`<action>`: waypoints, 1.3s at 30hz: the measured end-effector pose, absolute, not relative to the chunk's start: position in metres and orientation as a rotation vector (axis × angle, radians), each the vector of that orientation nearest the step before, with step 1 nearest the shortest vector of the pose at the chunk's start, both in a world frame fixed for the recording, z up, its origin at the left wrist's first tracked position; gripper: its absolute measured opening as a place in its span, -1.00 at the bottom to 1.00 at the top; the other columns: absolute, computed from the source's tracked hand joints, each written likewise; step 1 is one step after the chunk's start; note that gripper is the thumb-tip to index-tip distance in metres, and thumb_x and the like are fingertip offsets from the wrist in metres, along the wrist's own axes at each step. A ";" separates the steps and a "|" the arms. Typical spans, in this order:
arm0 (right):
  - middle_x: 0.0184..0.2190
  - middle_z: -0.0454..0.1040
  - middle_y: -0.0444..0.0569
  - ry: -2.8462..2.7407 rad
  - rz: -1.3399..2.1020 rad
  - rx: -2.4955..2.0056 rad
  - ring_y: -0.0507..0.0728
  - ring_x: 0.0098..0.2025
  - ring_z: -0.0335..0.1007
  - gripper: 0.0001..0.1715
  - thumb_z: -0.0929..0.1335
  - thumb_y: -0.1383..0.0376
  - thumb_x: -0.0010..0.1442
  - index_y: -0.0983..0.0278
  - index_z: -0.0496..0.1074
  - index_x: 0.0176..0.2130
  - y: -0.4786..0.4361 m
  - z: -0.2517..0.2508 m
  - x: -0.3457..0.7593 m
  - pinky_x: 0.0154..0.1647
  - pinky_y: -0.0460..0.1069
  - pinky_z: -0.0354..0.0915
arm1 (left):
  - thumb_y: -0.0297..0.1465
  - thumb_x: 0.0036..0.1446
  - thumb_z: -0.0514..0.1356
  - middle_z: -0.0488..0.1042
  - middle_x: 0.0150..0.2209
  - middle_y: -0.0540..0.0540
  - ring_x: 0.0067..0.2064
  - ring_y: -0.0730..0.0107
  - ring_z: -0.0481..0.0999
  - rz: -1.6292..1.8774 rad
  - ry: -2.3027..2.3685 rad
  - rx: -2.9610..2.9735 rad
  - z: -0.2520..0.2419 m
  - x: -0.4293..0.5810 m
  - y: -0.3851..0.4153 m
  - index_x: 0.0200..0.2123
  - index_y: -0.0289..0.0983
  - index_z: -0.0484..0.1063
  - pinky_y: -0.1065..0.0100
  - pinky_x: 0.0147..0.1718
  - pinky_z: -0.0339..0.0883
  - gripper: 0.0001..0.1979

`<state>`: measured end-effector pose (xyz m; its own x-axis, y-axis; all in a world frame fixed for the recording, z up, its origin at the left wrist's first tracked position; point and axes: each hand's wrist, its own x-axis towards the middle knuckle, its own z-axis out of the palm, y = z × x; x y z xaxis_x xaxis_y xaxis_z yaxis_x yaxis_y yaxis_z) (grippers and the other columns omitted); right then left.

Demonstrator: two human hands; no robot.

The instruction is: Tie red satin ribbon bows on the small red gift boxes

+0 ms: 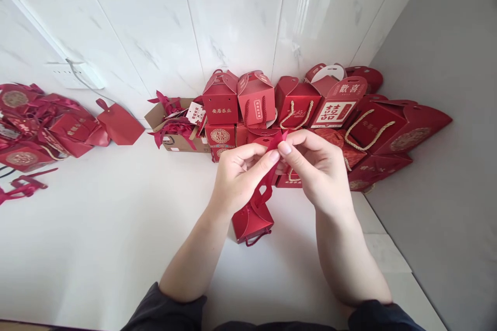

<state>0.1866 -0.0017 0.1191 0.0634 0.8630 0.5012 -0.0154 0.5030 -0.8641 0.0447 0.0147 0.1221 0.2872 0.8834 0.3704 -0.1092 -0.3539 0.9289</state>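
My left hand (243,173) pinches a dark red ribbon (266,192) between thumb and fingers. Close beside it, my right hand (316,168) pinches the ribbon's upper end, the two thumbs nearly touching. The ribbon hangs down in a loop to the top of a small red gift box (254,221) on the white table. That box has a dark red cord handle (258,238) at its near side. Behind my hands, parts of the stacked boxes are hidden.
Red gift boxes (221,106) with cord handles are stacked along the tiled wall (240,31). A cardboard box (186,144) holds ribbons and tags. More red boxes (73,129) pile up at left, near loose ribbon (25,186) and a wall socket (73,75). A grey panel (438,114) bounds the right.
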 end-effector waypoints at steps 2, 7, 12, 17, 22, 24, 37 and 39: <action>-0.49 0.39 -0.14 -1.374 0.749 -0.828 0.01 -0.51 0.30 -0.80 0.40 0.17 0.22 0.23 0.42 -0.36 -0.002 0.124 0.188 -0.51 -0.05 0.31 | -0.27 0.18 0.23 0.53 -0.44 -0.04 -0.36 0.36 0.53 1.194 0.631 1.571 0.120 0.041 0.019 -0.42 -0.25 0.50 0.33 -0.34 0.42 -0.80; -0.47 0.39 -0.12 -1.458 0.561 -0.853 0.04 -0.46 0.32 -0.77 0.40 0.14 0.21 0.22 0.41 -0.40 -0.005 0.141 0.195 -0.45 -0.03 0.32 | -0.33 -0.03 0.39 0.60 -0.31 -0.13 -0.18 0.19 0.59 0.711 0.462 1.842 0.091 0.016 0.035 -0.19 -0.22 0.53 0.20 -0.11 0.43 -0.72; -0.47 0.37 -0.12 -1.495 0.535 -0.843 0.03 -0.44 0.28 -0.76 0.39 0.16 0.23 0.22 0.41 -0.41 -0.007 0.141 0.200 -0.41 -0.02 0.29 | -0.29 -0.18 0.46 0.56 -0.08 -0.23 0.06 0.03 0.48 0.423 0.506 2.002 0.051 -0.014 0.041 -0.13 -0.23 0.53 0.05 0.05 0.34 -0.53; -0.46 0.34 -0.11 -1.453 0.508 -0.861 0.05 -0.42 0.28 -0.74 0.39 0.12 0.23 0.21 0.40 -0.42 -0.009 0.133 0.200 -0.42 -0.01 0.27 | -0.31 -0.12 0.43 0.54 -0.06 -0.26 0.04 0.04 0.50 0.457 0.583 1.935 0.030 -0.021 0.041 -0.07 -0.24 0.47 0.01 0.08 0.31 -0.51; -0.44 0.36 -0.07 -1.497 0.493 -0.880 0.10 -0.37 0.33 -0.68 0.39 0.05 0.21 0.20 0.40 -0.44 -0.012 0.134 0.200 -0.37 0.04 0.31 | -0.39 -0.15 0.45 0.55 -0.12 -0.28 -0.05 0.13 0.55 0.513 0.530 1.712 0.009 -0.011 0.037 0.09 -0.24 0.26 0.08 -0.06 0.43 -0.29; -0.43 0.38 -0.06 -1.513 0.486 -0.888 0.11 -0.36 0.34 -0.67 0.38 0.03 0.21 0.19 0.39 -0.44 -0.013 0.135 0.199 -0.38 0.04 0.31 | -0.39 -0.17 0.46 0.56 -0.12 -0.28 -0.06 0.14 0.55 0.544 0.516 1.699 0.002 -0.008 0.037 0.06 -0.24 0.29 0.08 -0.05 0.42 -0.31; -0.44 0.38 -0.09 -1.581 0.469 -0.862 0.10 -0.34 0.36 -0.65 0.37 0.05 0.23 0.21 0.38 -0.47 -0.011 0.141 0.181 -0.31 0.03 0.35 | -0.27 -0.14 0.43 0.63 -0.22 -0.20 -0.06 0.10 0.54 0.672 0.426 1.771 -0.025 0.001 0.055 -0.38 -0.15 0.64 0.01 0.08 0.31 -0.82; -0.44 0.38 -0.09 -1.596 0.476 -0.840 0.09 -0.34 0.35 -0.66 0.37 0.07 0.23 0.21 0.38 -0.47 -0.010 0.141 0.177 -0.30 0.03 0.34 | -0.26 -0.12 0.42 0.62 -0.16 -0.22 -0.06 0.09 0.56 0.634 0.425 1.736 -0.026 0.000 0.055 -0.36 -0.15 0.65 0.03 0.04 0.36 -0.81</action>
<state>0.1774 -0.0099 0.1413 -0.0287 0.7414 0.6705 0.2534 0.6542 -0.7126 0.0004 0.0549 -0.0259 0.7863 0.5874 0.1915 -0.0459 -0.2536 0.9662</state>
